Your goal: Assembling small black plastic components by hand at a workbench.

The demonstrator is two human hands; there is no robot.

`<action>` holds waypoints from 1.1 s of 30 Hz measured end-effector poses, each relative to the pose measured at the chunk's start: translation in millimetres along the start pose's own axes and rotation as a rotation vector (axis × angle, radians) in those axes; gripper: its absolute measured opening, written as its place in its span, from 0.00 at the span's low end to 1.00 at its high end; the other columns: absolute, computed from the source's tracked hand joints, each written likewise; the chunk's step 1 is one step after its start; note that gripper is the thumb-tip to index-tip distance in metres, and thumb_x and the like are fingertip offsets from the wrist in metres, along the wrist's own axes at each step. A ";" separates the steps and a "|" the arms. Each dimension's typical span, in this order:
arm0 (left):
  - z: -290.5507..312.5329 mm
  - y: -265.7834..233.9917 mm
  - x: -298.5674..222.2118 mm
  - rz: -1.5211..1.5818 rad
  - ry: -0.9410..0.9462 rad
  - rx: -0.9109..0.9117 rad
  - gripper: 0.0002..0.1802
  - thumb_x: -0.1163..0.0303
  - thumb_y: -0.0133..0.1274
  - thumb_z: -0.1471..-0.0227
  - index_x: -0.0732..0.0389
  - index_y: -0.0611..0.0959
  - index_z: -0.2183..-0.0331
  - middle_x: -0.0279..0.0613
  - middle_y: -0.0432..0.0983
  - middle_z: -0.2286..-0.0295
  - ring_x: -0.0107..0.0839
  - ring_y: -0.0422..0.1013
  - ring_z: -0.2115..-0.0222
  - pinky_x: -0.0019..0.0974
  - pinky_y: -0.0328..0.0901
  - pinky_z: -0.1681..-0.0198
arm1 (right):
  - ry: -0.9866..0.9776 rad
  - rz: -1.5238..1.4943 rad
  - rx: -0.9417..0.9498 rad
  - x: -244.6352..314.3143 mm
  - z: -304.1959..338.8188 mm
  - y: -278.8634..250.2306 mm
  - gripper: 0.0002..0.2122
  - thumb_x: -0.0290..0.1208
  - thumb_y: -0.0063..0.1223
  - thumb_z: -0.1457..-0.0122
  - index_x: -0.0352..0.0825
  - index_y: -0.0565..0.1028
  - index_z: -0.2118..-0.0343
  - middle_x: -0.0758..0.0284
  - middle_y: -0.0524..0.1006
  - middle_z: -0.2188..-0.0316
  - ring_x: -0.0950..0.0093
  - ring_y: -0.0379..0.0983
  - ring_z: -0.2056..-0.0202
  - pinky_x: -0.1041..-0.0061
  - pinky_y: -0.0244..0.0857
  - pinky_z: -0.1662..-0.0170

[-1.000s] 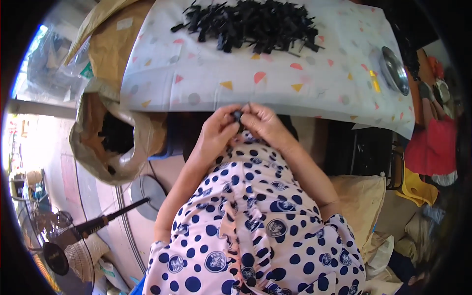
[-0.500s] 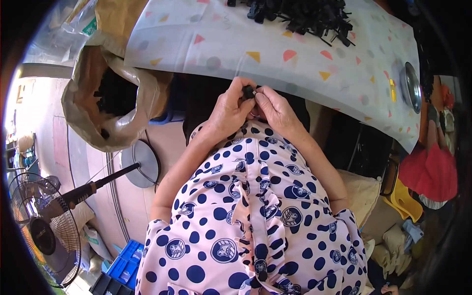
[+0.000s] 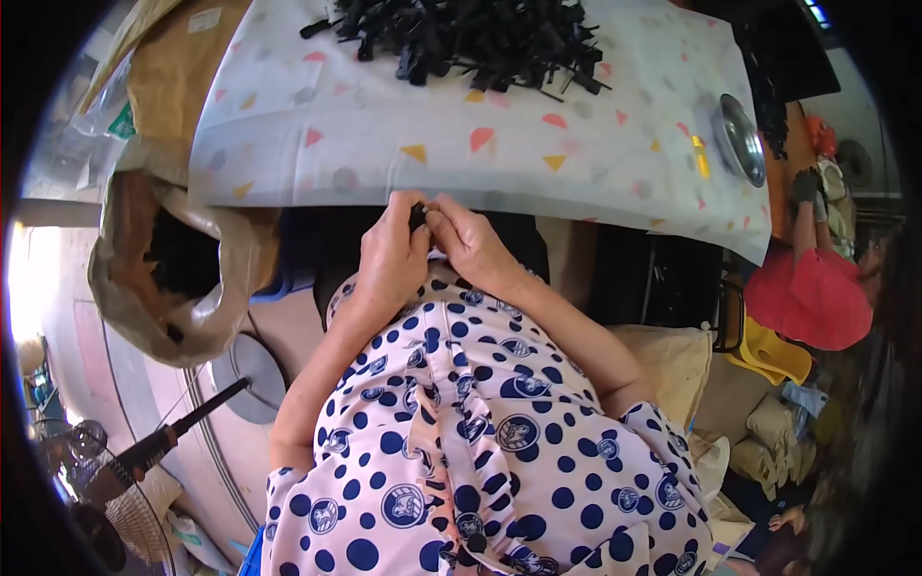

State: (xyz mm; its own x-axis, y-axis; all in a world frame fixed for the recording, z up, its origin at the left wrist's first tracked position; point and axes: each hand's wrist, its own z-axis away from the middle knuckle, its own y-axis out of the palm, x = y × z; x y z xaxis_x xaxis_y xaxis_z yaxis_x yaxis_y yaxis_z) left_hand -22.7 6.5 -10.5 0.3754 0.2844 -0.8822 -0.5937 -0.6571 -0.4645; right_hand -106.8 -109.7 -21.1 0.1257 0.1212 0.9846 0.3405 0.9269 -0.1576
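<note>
Just in front of the table's near edge, my two hands meet over my lap. Between the fingers of my left hand (image 3: 392, 252) is a small black plastic part (image 3: 418, 217). My right hand (image 3: 468, 240) is closed, its thumb and forefinger pinched against the right side of the same part. Fingers cover most of the piece, so its full shape is hidden. Beyond them on the table lies a heap of similar black parts (image 3: 461, 43), some with thin stems sticking out.
A patterned white cloth (image 3: 365, 173) covers the table. At its right are a round metal dish (image 3: 741, 140) and a yellow tube (image 3: 700, 156). An open sack (image 3: 230, 278) of black pieces stands at left, near a fan (image 3: 144, 514). A person in red (image 3: 812, 298) sits far right.
The view has shifted, so the table, heap and sack appear lower and further left. My hands stay together on the small black part.
</note>
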 end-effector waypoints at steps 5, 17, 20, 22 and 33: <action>-11.7 -55.5 -11.3 -0.300 0.028 -0.310 0.14 0.76 0.55 0.53 0.61 0.73 0.61 0.44 0.73 0.76 0.31 0.73 0.76 0.36 0.67 0.72 | -0.278 0.307 -0.181 2.5 -33.7 -79.2 0.09 0.33 0.48 0.39 0.35 0.72 0.60 0.68 0.73 0.72 0.81 0.69 0.72 0.78 0.65 0.66; 36.0 -264.2 116.7 -1.006 -0.237 -0.364 0.20 0.72 0.49 0.47 0.56 0.70 0.51 0.49 0.72 0.56 0.51 0.69 0.57 0.46 0.64 0.54 | -0.020 1.230 -0.446 -18.2 -99.1 -245.3 0.17 0.38 0.53 0.45 0.38 0.69 0.54 0.59 0.78 0.72 0.59 0.74 0.67 0.63 0.66 0.62; 23.8 -238.4 88.6 -0.936 -0.081 -0.498 0.20 0.72 0.50 0.47 0.56 0.72 0.51 0.48 0.70 0.55 0.47 0.69 0.56 0.43 0.63 0.52 | -0.034 1.137 -0.394 -18.6 -90.8 -255.6 0.15 0.36 0.52 0.44 0.35 0.70 0.57 0.60 0.77 0.72 0.62 0.74 0.69 0.68 0.66 0.63; 16.1 -212.0 68.1 -0.671 -0.009 -0.587 0.15 0.72 0.50 0.46 0.60 0.76 0.55 0.44 0.72 0.58 0.35 0.71 0.59 0.34 0.66 0.56 | -0.047 1.051 -0.341 -13.2 -88.3 -254.0 0.13 0.34 0.52 0.44 0.34 0.70 0.58 0.60 0.77 0.73 0.64 0.74 0.70 0.71 0.65 0.64; -31.1 -12.6 -32.0 1.091 -0.454 0.430 0.23 0.59 0.43 0.39 0.65 0.70 0.49 0.45 0.77 0.63 0.26 0.74 0.74 0.22 0.66 0.74 | -0.781 0.988 -0.072 44.8 -13.2 -99.5 0.13 0.18 0.54 0.49 0.33 0.69 0.60 0.60 0.73 0.79 0.64 0.73 0.78 0.71 0.65 0.76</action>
State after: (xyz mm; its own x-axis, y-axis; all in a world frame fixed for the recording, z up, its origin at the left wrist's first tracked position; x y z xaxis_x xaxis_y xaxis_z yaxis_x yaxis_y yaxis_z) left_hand -5.1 -16.1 26.0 -0.6840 0.0076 -0.7295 -0.6558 -0.4445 0.6102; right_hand -122.7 -201.2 37.7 -0.2193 0.9498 0.2230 0.4689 0.3030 -0.8297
